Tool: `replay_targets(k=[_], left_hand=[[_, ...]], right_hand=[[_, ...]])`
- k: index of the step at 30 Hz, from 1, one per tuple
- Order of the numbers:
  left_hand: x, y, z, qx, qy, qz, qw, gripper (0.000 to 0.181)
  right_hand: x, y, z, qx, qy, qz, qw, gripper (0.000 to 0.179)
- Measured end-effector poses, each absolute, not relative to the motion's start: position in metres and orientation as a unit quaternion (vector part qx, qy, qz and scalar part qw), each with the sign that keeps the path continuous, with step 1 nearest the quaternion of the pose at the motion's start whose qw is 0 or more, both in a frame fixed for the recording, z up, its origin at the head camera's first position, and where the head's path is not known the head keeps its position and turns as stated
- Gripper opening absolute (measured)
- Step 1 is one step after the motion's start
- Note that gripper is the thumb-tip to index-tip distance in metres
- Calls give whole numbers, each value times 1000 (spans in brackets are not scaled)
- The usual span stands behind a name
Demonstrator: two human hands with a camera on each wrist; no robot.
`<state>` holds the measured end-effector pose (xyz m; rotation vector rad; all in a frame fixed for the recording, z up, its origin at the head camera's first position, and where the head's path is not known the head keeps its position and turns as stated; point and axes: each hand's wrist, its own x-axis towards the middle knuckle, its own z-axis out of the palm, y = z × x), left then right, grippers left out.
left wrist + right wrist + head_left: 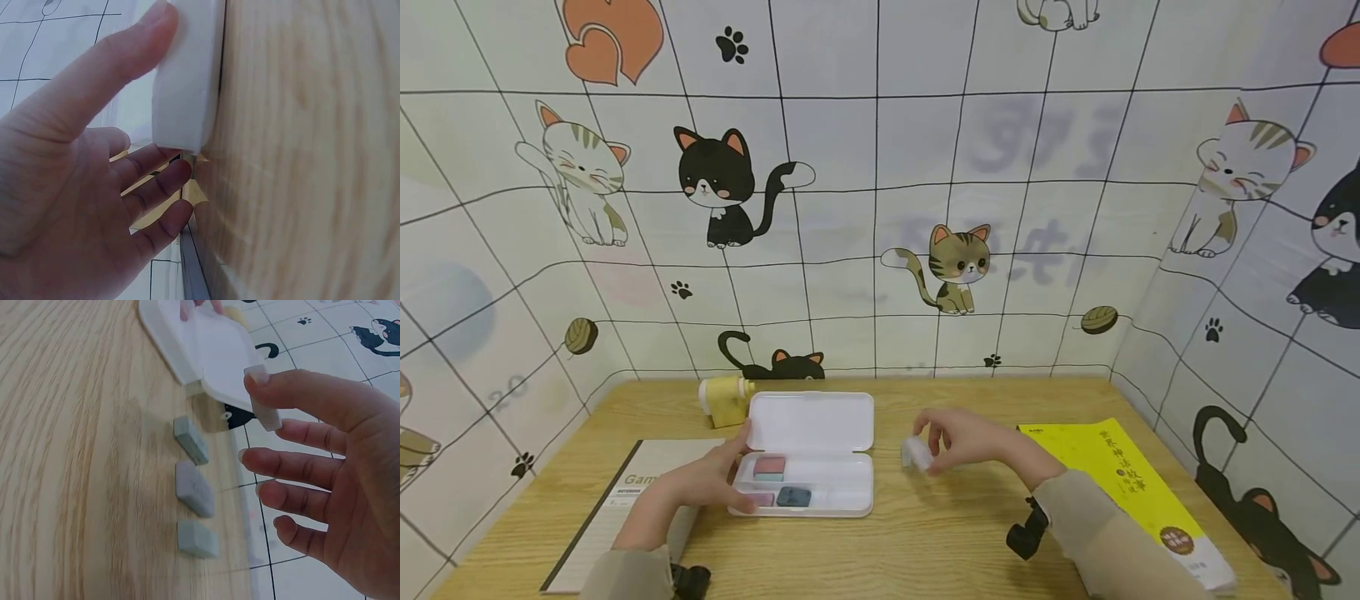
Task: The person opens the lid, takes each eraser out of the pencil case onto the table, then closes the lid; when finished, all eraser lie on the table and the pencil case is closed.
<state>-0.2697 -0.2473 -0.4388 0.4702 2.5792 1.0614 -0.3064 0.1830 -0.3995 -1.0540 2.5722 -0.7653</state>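
A white plastic case lies open, its lid folded back. Inside are a pink-and-green eraser, a pink eraser and a dark blue eraser. My left hand grips the case's left side, thumb at the front corner and fingers by the lid. To the right of the case, my right hand pinches a small white eraser between thumb and index finger. Below it, the right wrist view shows a pale green eraser, a greyish eraser and another pale eraser on the table.
A notebook lies under my left forearm. At the right a yellow book lies partly beneath my right sleeve. A yellow-and-white object, perhaps a sharpener, stands behind the case. Cat-patterned cloth walls in the wooden table.
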Motion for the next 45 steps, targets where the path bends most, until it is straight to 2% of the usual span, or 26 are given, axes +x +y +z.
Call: replay_targets(k=[11, 23, 37, 45], left_hand=[[-271, -246, -440, 171, 906, 359, 149, 131], [-268, -246, -438, 161, 909, 352, 156, 128], [-266, -247, -436, 164, 905, 359, 160, 129], [-265, -245, -434, 166, 905, 358, 158, 128]], right_hand=[[-308, 215, -406, -363, 886, -264, 113, 47], [-314, 246, -418, -316, 910, -256, 77, 49], [-315, 258, -434, -254, 940, -225, 37, 46], [-314, 260, -440, -258, 943, -208, 29, 45]])
